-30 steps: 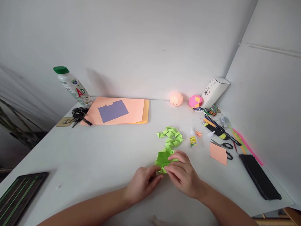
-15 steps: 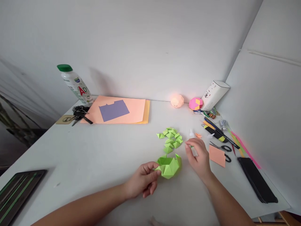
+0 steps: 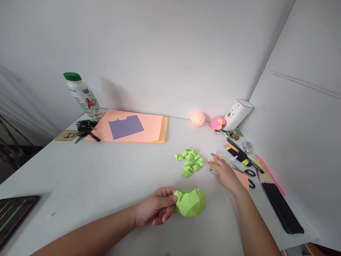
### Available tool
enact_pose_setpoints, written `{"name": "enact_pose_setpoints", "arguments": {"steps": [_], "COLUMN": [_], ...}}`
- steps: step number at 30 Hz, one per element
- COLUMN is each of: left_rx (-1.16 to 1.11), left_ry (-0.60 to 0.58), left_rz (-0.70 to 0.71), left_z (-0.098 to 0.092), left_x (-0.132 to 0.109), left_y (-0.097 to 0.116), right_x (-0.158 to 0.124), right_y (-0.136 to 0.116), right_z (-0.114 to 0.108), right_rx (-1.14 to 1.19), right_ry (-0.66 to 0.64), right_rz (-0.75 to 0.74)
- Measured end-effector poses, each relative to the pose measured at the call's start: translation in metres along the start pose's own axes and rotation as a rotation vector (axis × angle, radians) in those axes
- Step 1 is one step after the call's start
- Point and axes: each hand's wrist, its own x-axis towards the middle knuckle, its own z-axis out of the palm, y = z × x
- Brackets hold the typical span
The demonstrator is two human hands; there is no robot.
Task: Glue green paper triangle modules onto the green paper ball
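My left hand (image 3: 157, 207) pinches the left edge of a light-green folded-paper polyhedron (image 3: 189, 203), between thumb and fingers. The model is bowl-like, with pointed flaps along its upper rim. To the right, my right hand (image 3: 224, 173) is over the table with its fingers stretched out and apart. Beneath its fingertips shows part of a small yellow-and-green item (image 3: 212, 166), mostly hidden by the hand. A loose cluster of small green folded-paper pieces (image 3: 189, 164) lies between and beyond my hands.
An orange paper sheet (image 3: 242, 179), scissors (image 3: 249, 173), a cutter (image 3: 238, 155) and a black phone-like slab (image 3: 282, 208) lie right. Finished paper balls, one peach (image 3: 198, 119) and one pink (image 3: 217, 123), sit by the wall. Paper sheets (image 3: 151, 128) and a bottle (image 3: 84, 96) stand left.
My right hand has gone from curled fingers to stretched fingers over the small item. The green model has tilted, showing more of its outside and less of its hollow. The view has shifted slightly.
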Motion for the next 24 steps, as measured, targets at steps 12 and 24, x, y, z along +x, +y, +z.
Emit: {"name": "enact_pose_setpoints", "arguments": {"steps": [12,24], "left_rx": [0.037,0.080], "left_ry": [-0.007,-0.052], "left_rz": [-0.019,-0.027], "left_z": [0.005,0.005], "left_x": [0.000,0.000], "left_y": [0.006,0.007], "right_x": [-0.011,-0.026], "right_y": [-0.097,-0.136], "right_z": [-0.020,0.000], "right_rx": [1.053,1.153], "right_ry": [0.409,0.060], "right_rz": [0.076,0.113]}}
